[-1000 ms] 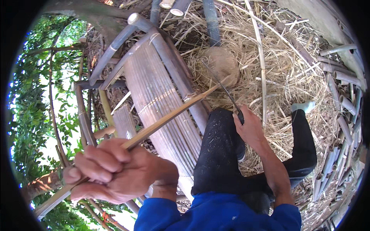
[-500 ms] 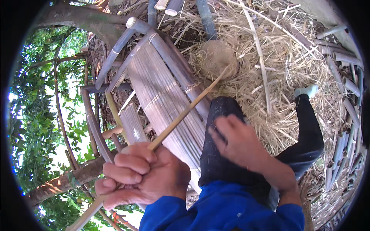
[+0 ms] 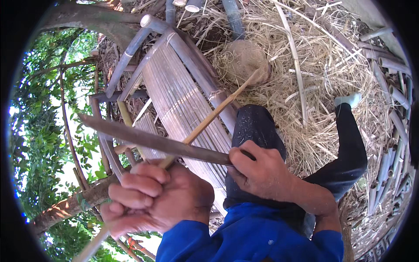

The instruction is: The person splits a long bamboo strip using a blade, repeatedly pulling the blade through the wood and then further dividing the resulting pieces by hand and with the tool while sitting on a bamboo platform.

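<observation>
So the left hand (image 3: 159,198) is fisted tight around the near end of a long thin pale bamboo stick (image 3: 209,118), which runs up and away until its far tip sits over a round tan woven-looking lump (image 3: 244,65) in the straw. The right hand (image 3: 262,172) is wrapped shut around the handle of a long dark flat-bladed knife (image 3: 148,140), and the blade lies crosswise over the stick just above the left knuckles, pointing off to the person's left. If you're shaving a strip like this, my take is keep the blade at a shallow angle and push away from the fist, since those fingers look really close to the edge. Bracing the stick on the black-trousered knee (image 3: 257,126) would probably steady it. Slatted grey bamboo bench (image 3: 179,91) is right underneath, dry yellow straw litter (image 3: 314,87) all over the ground, so footing for the far tip looks soft and might let it skid
</observation>
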The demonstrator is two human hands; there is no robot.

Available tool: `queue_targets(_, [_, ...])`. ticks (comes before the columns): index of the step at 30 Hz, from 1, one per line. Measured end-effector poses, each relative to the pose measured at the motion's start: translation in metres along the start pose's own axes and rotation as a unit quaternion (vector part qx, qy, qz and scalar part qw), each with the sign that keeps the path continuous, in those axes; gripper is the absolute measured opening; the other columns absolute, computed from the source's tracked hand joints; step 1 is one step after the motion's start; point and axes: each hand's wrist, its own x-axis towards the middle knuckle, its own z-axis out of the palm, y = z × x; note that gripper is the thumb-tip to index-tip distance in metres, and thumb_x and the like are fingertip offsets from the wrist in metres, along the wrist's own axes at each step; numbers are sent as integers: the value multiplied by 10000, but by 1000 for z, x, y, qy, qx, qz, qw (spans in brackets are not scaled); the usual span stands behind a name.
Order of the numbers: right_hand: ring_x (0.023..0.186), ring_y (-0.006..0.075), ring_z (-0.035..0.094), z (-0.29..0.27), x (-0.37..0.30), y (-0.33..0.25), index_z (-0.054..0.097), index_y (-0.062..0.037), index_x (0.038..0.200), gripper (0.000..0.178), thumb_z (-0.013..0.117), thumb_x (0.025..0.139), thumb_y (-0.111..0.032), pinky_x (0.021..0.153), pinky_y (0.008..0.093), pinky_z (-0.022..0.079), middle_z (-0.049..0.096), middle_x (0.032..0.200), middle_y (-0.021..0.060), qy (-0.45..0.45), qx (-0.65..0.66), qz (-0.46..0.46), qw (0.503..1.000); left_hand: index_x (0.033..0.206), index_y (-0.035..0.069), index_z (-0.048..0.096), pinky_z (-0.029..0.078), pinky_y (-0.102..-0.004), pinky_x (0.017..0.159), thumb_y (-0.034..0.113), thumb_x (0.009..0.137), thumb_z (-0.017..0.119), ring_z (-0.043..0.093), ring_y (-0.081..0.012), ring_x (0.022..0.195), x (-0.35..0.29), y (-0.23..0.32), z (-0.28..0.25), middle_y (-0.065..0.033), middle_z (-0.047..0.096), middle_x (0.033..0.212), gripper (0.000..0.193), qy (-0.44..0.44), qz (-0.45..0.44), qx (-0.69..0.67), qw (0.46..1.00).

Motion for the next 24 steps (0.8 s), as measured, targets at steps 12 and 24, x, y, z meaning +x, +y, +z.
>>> queue_targets(12, [630,329,646,4,-10,19,600,-64,1003,179,693,866,-131,496,414,558,583,773,126,6,-23,8,1000,952,85,447,243,-223,383,471,1077,404,271,-77,484,-10,3,-1,14,354,686,408,3,13,-22,1000])
queue_targets(24, [570,311,654,17,3,94,578,-99,1037,172,653,892,-155,497,411,562,573,788,150,41,-156,106,981,902,102,429,235,-214,395,428,1076,443,254,-66,487,2,0,-11,35,329,667,370,-19,3,-21,1000])
